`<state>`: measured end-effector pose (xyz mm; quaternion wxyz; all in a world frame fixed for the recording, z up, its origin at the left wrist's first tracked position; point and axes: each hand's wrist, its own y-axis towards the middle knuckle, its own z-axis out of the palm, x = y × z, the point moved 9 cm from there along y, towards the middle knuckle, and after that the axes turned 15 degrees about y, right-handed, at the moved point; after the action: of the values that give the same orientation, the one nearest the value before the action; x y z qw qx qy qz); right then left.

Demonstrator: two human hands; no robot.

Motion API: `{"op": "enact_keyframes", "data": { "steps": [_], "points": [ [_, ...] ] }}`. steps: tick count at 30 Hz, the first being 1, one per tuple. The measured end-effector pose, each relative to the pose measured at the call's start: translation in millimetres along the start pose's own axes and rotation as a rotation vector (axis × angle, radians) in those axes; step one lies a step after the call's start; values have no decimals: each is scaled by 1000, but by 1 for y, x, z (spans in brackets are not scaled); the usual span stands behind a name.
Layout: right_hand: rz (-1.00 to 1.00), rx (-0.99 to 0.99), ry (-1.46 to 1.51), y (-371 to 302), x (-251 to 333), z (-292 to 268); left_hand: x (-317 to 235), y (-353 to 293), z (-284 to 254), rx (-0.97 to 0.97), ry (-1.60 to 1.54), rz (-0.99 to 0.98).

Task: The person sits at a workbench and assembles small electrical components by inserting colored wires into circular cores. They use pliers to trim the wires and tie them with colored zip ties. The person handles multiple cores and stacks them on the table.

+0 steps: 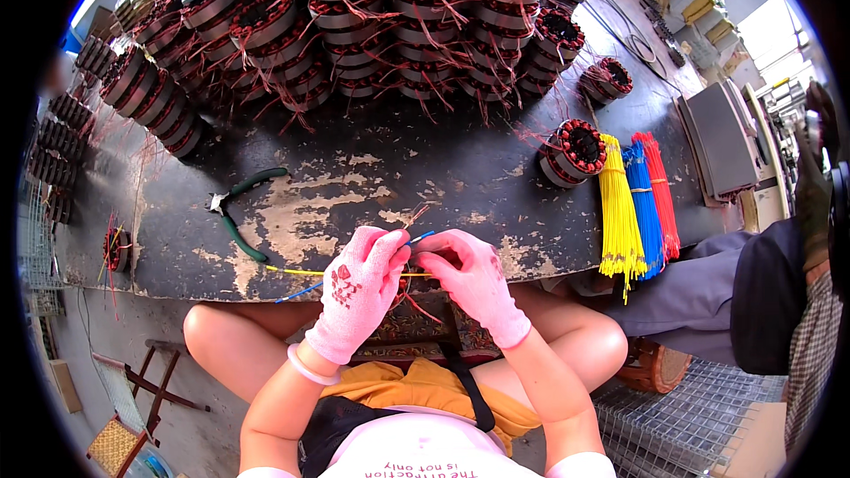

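Pink knitted gloves cover both my hands, which meet at the front edge of the table. My left hand (356, 290) is closed in a pinch on thin wires, its fingertips against those of my right hand (474, 276), also closed on wire. A blue wire (299, 293) and a yellow wire (297, 271) stick out to the left of my left hand. Copper-red lead ends (417, 214) rise above the fingertips. Below the hands a red wire (421, 310) hangs; what it belongs to is mostly hidden. The exact joint between the fingers cannot be seen.
Green-handled cutting pliers (232, 223) lie open at the left. Stacked motor stators (345, 22) fill the back; a single stator (574, 155) stands at the right. Beside it lie yellow (620, 212), blue (644, 212) and red wire bundles (657, 190). Another person's leg (691, 288) is at right.
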<state>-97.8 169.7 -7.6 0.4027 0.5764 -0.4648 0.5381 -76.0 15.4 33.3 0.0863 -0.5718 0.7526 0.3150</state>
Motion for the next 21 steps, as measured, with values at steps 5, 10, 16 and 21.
{"op": "enact_keyframes", "data": {
  "steps": [5, 10, 16, 21],
  "points": [
    [-358, -135, -297, -27, 33, -5, -1, 4, 4, 109, -19, 123],
    [-383, -68, -299, -21, 47, -3, -9, 12, 0, 231, -12, 200],
    [-110, 47, -120, -10, 30, -4, -15, 14, 3, 256, 48, 195],
    [20, 76, -50, 0, 25, -6, -18, 13, 4, 220, 11, 175]
  ]
}}
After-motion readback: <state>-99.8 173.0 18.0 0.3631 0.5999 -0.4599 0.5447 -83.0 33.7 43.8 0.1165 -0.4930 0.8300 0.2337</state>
